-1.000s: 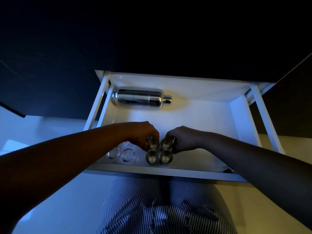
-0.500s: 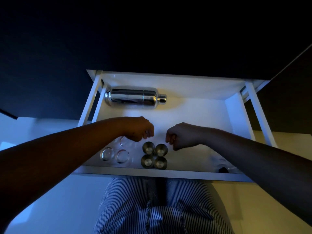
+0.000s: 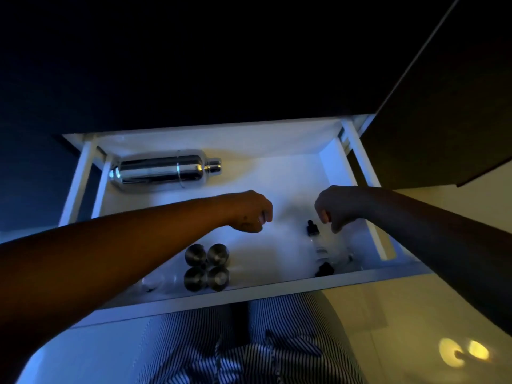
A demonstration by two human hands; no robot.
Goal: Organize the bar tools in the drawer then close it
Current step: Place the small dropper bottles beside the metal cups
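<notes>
— Lying far left in the open drawer (image 3: 279, 282): a shaker (image 3: 163, 171). Four cups (image 3: 206, 267) are clustering near the front.
— Hands?
— Left hand (image 3: 250, 211), right hand (image 3: 336, 207) are hovering, loosely curled, holding nothing.

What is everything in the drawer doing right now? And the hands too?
Drawer: pulled open.
Cocktail shaker: lying on its side at the back, cap on.
Four metal cups: standing together in a square near the front.
Dropper bottles: by the right side, black tops on.
Left hand: curled, holding nothing, above the drawer.
Right hand: curled, holding nothing, above the bottles.
</notes>
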